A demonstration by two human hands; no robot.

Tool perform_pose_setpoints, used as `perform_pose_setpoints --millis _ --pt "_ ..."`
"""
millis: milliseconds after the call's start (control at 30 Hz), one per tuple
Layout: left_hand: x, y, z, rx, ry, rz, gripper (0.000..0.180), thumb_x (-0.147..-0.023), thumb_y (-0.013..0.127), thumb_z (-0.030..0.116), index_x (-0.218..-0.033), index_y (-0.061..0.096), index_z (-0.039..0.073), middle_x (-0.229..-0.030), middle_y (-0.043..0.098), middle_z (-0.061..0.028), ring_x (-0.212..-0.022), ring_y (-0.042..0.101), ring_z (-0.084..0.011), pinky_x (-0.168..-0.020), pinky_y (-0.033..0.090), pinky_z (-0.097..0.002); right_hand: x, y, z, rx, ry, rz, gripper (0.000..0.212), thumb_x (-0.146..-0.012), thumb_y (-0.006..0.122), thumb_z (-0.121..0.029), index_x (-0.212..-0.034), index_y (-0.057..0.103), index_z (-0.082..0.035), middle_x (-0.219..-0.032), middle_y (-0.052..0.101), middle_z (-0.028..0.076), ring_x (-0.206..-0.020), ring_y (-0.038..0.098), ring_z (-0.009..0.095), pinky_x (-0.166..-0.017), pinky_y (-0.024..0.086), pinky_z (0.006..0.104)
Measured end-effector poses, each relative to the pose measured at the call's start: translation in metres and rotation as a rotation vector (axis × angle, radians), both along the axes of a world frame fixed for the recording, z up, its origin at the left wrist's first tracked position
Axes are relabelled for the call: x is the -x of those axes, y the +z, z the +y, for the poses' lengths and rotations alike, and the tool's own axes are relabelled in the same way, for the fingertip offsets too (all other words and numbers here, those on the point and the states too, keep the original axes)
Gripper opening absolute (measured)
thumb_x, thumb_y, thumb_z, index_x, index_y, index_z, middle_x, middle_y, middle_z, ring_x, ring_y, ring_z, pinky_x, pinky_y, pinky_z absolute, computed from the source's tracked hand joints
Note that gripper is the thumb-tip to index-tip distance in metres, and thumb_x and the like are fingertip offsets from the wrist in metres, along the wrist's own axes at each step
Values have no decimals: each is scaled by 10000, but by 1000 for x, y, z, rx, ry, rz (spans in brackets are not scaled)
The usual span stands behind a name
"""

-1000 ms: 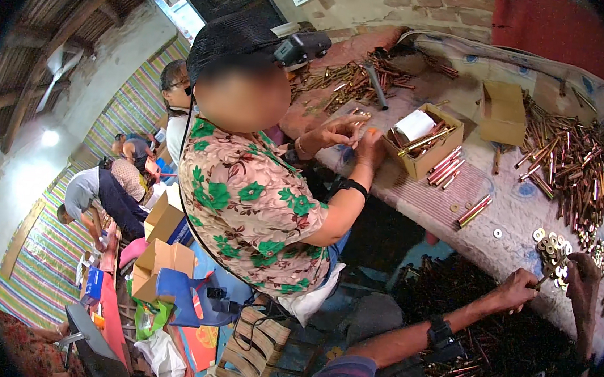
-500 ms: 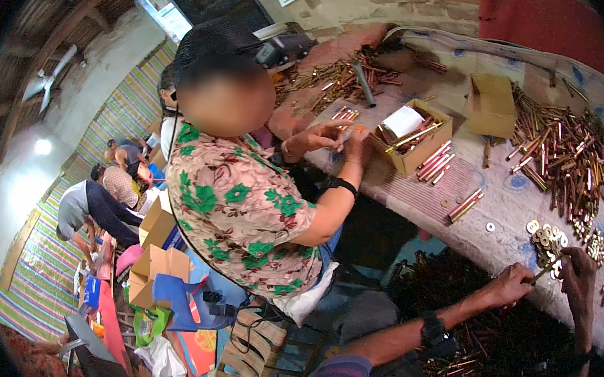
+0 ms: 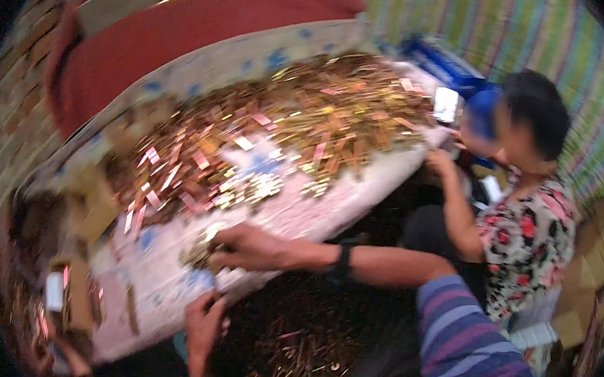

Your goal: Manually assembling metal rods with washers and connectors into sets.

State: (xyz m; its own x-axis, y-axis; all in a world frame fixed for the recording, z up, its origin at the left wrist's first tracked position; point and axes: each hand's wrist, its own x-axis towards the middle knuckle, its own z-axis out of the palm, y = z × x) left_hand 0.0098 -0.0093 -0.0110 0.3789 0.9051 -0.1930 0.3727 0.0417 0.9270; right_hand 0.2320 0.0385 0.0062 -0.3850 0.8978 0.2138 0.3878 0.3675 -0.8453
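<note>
My right hand (image 3: pixel 249 249) reaches across from the right, a dark band (image 3: pixel 342 263) on its wrist. Its fingers are bent together at a small pile of washers (image 3: pixel 198 253) near the table's front edge. Blur hides what the fingertips hold. Below it, beside the edge, my left hand (image 3: pixel 202 322) is raised with fingers closed; a small pinkish glint shows by it, too smeared to name. Beyond my hands lie small shiny metal pieces (image 3: pixel 251 189) and a broad heap of brassy metal bolts or sleeves (image 3: pixel 338 116).
A person in a flowered shirt (image 3: pixel 529 247) sits at the table's right end by a blue box (image 3: pixel 445 64). Cardboard boxes (image 3: pixel 73 297) stand at the left, near another person's hand (image 3: pixel 47 346). More metal parts (image 3: pixel 301 348) lie in the dark space below the table edge.
My view has swung right along the table, bringing the heap and another person into sight. My hands, earlier close together over a thin metal piece, are now apart, the right at the washers.
</note>
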Motion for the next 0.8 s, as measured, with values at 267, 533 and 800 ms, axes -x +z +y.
perform_pose_setpoints --millis 267,533,800 --pt "-5 2 0 117 9 -140 158 -932 611 134 -918 637 -21 -614 548 -18 -459 512 -91 -398 382 -239 -10 4 -1 -25 4 55 284 -884 622 -258 -892 626 26 -664 626 118 -573 613 201 -540 492 357" --pt "2 -6 3 206 96 -258 213 -949 618 195 -907 623 -13 -724 608 -48 -444 504 -94 -349 351 -235 -6 6 -2 77 13 181 286 -844 612 -244 -870 649 38 -649 646 86 -530 607 148 -486 489 319" --pt "13 -21 15 271 68 -356 210 -973 593 242 -934 585 36 -733 592 -31 -425 463 -68 -319 324 -216 -3 -9 7 19 -5 199 299 -849 631 -258 -867 658 39 -647 649 89 -523 597 141 -482 480 313"
